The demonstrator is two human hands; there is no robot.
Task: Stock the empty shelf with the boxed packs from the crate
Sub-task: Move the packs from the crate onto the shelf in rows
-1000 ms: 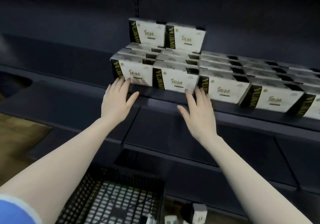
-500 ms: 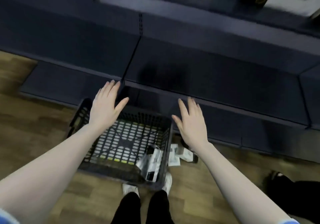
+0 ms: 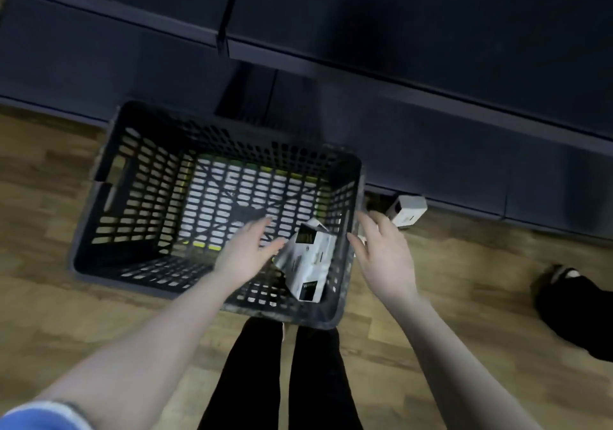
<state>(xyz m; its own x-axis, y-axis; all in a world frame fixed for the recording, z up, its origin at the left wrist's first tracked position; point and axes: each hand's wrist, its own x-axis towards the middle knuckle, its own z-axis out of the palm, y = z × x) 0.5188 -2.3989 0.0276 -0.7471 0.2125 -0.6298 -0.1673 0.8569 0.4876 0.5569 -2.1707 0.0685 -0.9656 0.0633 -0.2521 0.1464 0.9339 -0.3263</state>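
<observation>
Left hand (image 3: 247, 250), fingers spread, reaches into the crate (image 3: 109, 150), nearly emptied, toward the last boxed pack (image 3: 310, 260) leaning in its right corner; right hand (image 3: 384, 253) hovers spread outside, near a stray pack (image 3: 406, 210) on the floor.

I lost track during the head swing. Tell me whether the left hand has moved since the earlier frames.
Yes. The left hand dropped from the stocked shelf's edge down into the crate, beside the boxed pack.
</observation>
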